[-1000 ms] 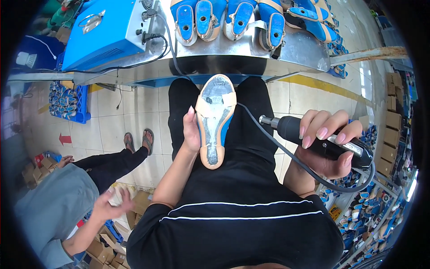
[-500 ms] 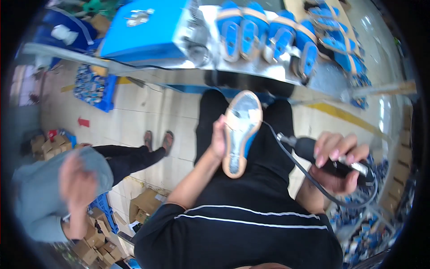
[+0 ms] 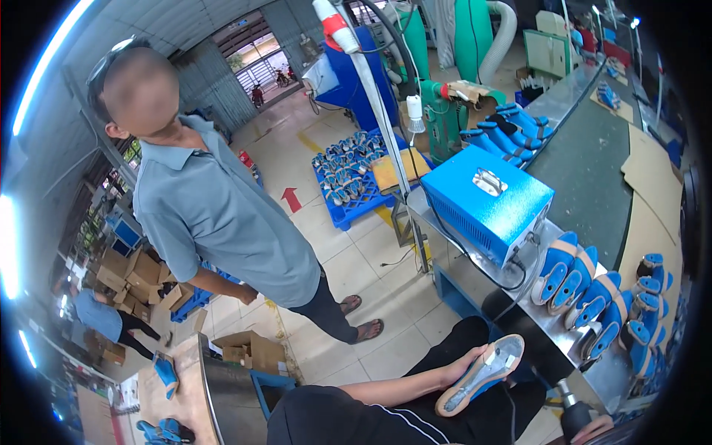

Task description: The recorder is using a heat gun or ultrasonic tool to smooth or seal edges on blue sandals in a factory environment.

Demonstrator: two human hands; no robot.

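My left hand point(image 3: 464, 365) grips a blue wedge sandal point(image 3: 486, 374) by its side, its grey inner sole face turned up and ringed by a tan rim. The sandal rests over my dark-clothed lap. At the lower right edge, my right hand point(image 3: 593, 429) is closed around a black corded power tool point(image 3: 573, 411) with a metal nose. The tool points up toward the bench and stays apart from the sandal. Most of the right hand is cut off by the picture's edge.
A blue metal box point(image 3: 486, 196) with a handle stands on the metal bench, beside rows of blue sandals point(image 3: 586, 285). A person in a grey shirt point(image 3: 222, 215) stands to my left. Beyond lie a blue pallet of shoes point(image 3: 348, 174) and cardboard boxes point(image 3: 252, 352).
The view has swung up and left, bringing the standing person and the room into sight. Both hands keep hold of the sandal and power tool, which now appear lower right.
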